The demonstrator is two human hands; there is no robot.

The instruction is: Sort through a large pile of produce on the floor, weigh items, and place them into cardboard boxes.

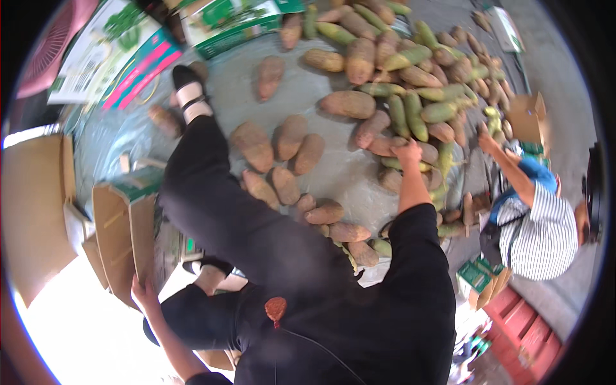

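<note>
My right hand reaches into a heap of long, thick root vegetables, some brown and some green. Its fingers curl over the end of a brown root vegetable; the fingertips are partly hidden. Just above it lie green root vegetables. At lower left, my left hand grips the lower edge of an open cardboard box, which stands beside my leg. Between my feet and the heap, several brown root vegetables rest on a plastic sheet.
Printed green and white cartons stand at the far side, near a pink basket. A brown carton is at the left. To the right, another person in a striped shirt reaches toward the heap. Red crates lie lower right.
</note>
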